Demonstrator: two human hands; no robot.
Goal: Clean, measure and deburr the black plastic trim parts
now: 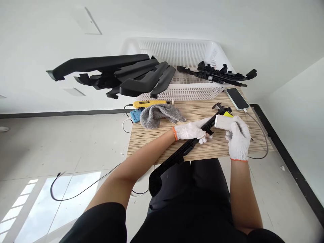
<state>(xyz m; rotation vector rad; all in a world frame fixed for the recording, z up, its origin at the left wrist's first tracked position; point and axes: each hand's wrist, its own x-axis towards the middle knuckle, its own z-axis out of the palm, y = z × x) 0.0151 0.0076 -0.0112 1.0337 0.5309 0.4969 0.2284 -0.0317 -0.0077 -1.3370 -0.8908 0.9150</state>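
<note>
A long black plastic trim piece (174, 158) runs diagonally from above my lap up over the table. My left hand (189, 131), in a white knit glove with an orange cuff, is closed around its upper half. My right hand (239, 138), gloved the same way, grips a small white rectangular block (223, 122) beside the piece's upper end; I cannot make out its exact kind. Behind the block shows a bright yellow patch (228, 114). A dark caliper-like tool (218, 106) lies just beyond the piece's far end.
A white plastic basket (187, 91) stands at the back, with several black trim pieces (141, 79) jutting left and black ribbed parts (217, 75) on the right. On the table (141, 143) lie a grey cloth (158, 114), a yellow power tool (149, 103), a blue device (136, 115) and a cabled phone (237, 98).
</note>
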